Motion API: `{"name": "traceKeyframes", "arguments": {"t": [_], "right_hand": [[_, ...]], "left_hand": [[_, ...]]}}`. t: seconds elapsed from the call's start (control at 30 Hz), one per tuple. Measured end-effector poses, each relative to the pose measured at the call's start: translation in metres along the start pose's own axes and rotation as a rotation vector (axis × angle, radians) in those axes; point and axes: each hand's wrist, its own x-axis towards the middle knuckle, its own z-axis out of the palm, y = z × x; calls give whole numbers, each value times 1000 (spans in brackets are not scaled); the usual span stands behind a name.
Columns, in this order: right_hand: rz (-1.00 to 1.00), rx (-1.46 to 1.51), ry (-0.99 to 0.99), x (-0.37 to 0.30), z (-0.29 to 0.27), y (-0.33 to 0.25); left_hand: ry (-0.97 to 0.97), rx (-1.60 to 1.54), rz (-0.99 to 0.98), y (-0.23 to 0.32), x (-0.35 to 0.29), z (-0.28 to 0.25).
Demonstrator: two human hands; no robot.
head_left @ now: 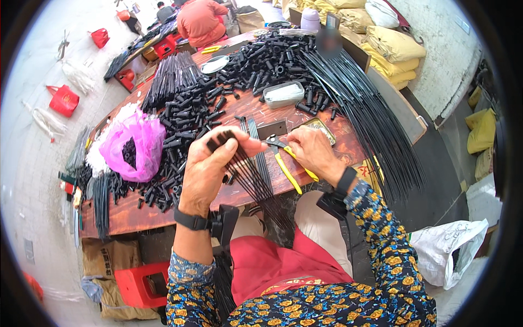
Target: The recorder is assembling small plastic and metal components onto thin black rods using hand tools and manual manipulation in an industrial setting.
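My left hand (210, 163) is raised over the table's near edge, its fingers closed round a fan of thin black rods (250, 177). The rods slant down to the right, toward my lap. My right hand (313, 148) is closed at the pivot of yellow-handled pliers (287, 173), whose handles spread apart toward me. Its fingertips are partly hidden, so anything small between them does not show. The dark plier head lies close to my left fingertips. Behind the held rods, more thin rods (260, 155) lie beside a flat metal block (271, 129).
Black tubular parts (182, 122) are heaped over the wooden table (131, 218). Long black rods (370, 114) overhang its right side. A clear tray (284, 95), an open tin (320, 129) and a pink plastic bag (133, 144) stand around. A red stool (141, 284) is below left; another person (200, 23) sits beyond.
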Motion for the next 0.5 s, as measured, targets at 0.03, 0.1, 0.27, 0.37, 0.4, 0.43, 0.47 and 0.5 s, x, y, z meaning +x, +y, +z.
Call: {"name": "traceKeyframes", "arguments": {"t": [0.03, 0.1, 0.27, 0.37, 0.4, 0.43, 0.47, 0.5], "right_hand": [[30, 1, 17, 3, 8, 6], [67, 10, 35, 8, 18, 15], [68, 33, 18, 10, 23, 15], [35, 27, -66, -10, -9, 9], [20, 119, -216, -22, -23, 9], [-5, 226, -367, -34, -34, 8], [31, 230, -507, -50, -48, 4], [71, 229, -644, -74, -66, 1]], "left_hand": [[-10, 8, 13, -1, -1, -2], [-15, 14, -1, 0, -5, 1], [-9, 3, 9, -1, -9, -1], [-31, 9, 24, -2, -5, -2], [-20, 21, 24, -2, -5, -1], [-18, 32, 46, -2, -7, -6], [-1, 36, 47, -1, -10, -10], [10, 37, 51, 1, -12, -12]]}}
